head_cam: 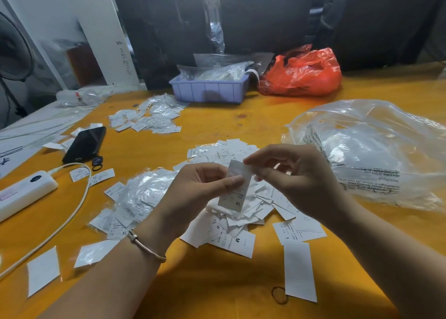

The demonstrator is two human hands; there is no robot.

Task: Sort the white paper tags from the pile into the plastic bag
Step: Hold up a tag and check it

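Yellow-orange and cluttered, the desk [241, 115] carries a heap of white paper tags [243, 212] near the middle of its front half, with smaller scatters of tags toward the left edge and the back. Both hands work just above this pile. The left hand [202, 185] pinches one tag marked XL [235, 188] between thumb and fingers at about mid-length; the right hand [289, 171] pinches the same tag's upper end with thumb and forefinger. Its long axis runs steeply, top end tipped slightly away from the person, XL end hanging down over the pile.

A clear plastic bag [376, 149] lies crumpled at the desk's right edge, well to the right of the held tag and slightly farther back. Its mouth cannot be made out. Judging by this, the right hand is nearer the bag, so the tag would most readily travel rightward in that hand once the left lets go.
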